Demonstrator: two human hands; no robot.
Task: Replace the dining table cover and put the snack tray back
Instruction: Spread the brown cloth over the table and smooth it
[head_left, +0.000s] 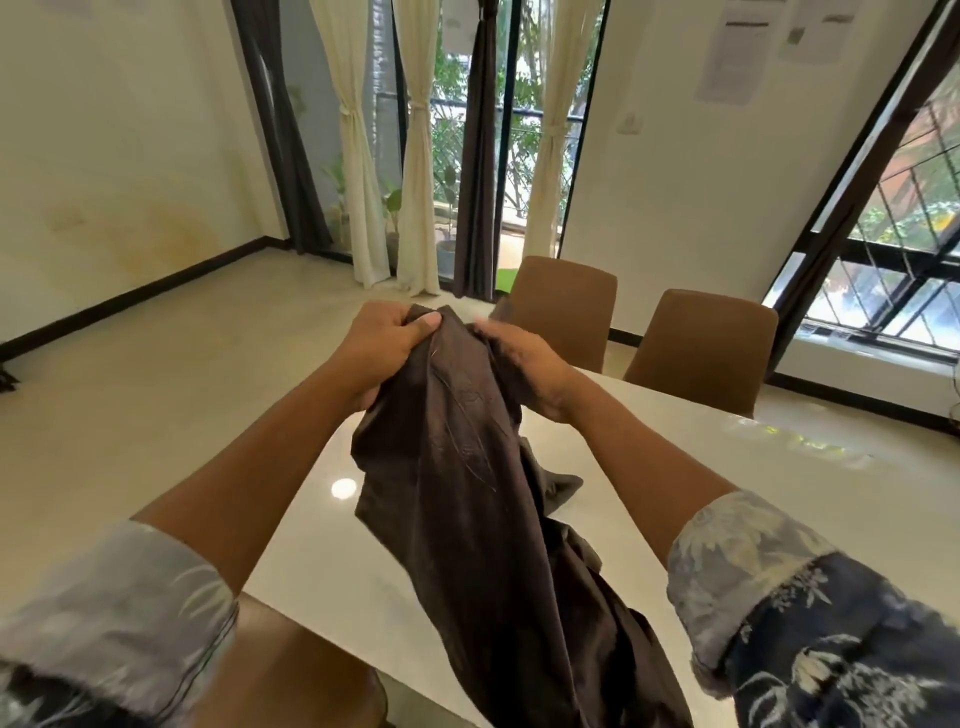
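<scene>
Table top bare right of bunched cloth; two chairs block far edge.

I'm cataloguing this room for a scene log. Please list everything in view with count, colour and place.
cloth: one, dark brown, bunched, held up over the table
table: one, glossy white, centre to right
chairs: three, brown, two at the far side, one at the near edge
curtains: three cream, two dark, at the glass doors behind
plants: a few, green, beyond the doors
papers: several, white, right wall
window: one, black-framed, far right
sleeves: two, floral blue-grey, rolled back
left hand: grips the cloth's top
right hand: grips the cloth's top
</scene>
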